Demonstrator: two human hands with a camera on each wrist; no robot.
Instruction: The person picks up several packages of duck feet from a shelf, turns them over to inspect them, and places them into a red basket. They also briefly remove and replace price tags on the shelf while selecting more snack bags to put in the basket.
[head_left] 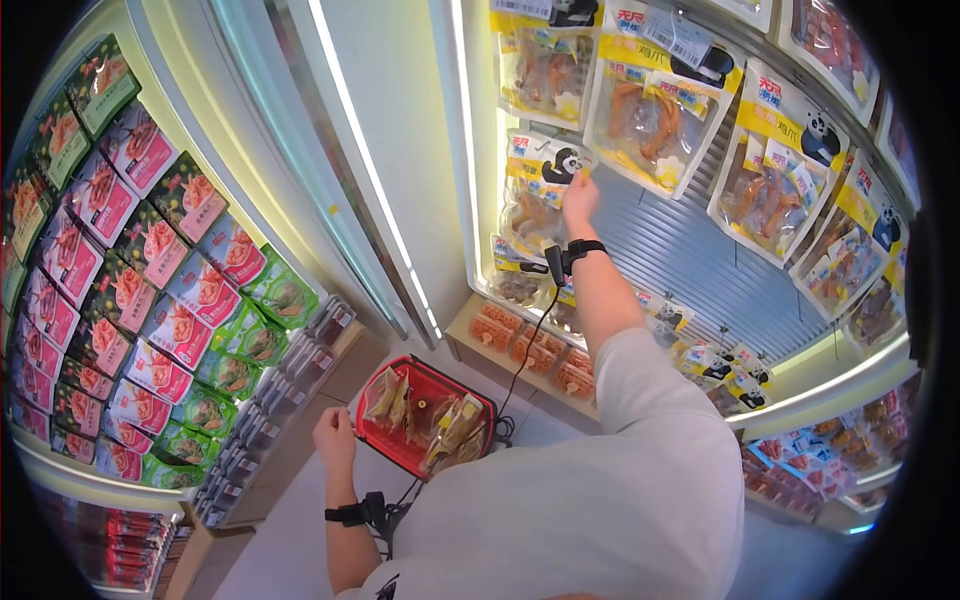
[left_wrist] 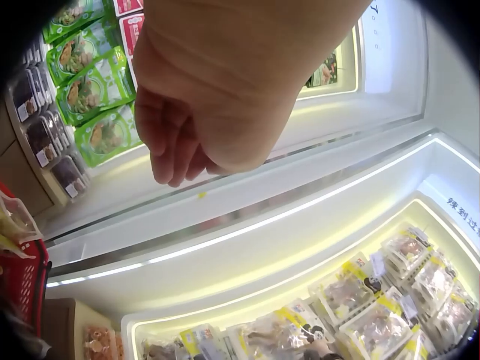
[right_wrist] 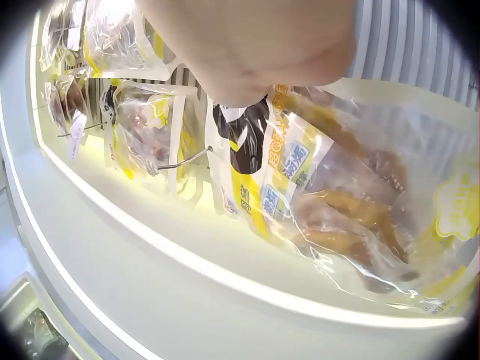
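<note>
My right hand (head_left: 580, 203) pinches the top corner of a clear snack packet (right_wrist: 352, 225) with a panda, yellow trim and brown pieces inside. In the right wrist view its header lies beside the tip of a metal display hook (right_wrist: 186, 160); part of the header is hidden under my hand. My left hand (head_left: 335, 437) hangs low beside a red shopping basket (head_left: 420, 388), its fingers loosely curled with nothing in them. Several packets (head_left: 455, 430) lie in the basket.
More panda packets (head_left: 660, 115) hang on hooks along the lit, ribbed display wall (head_left: 690, 230). Trays of orange food (head_left: 535, 352) line the ledge below. At left stands a rack of pink and green packets (head_left: 180, 320). A black cable (head_left: 520, 375) dangles from my right wrist.
</note>
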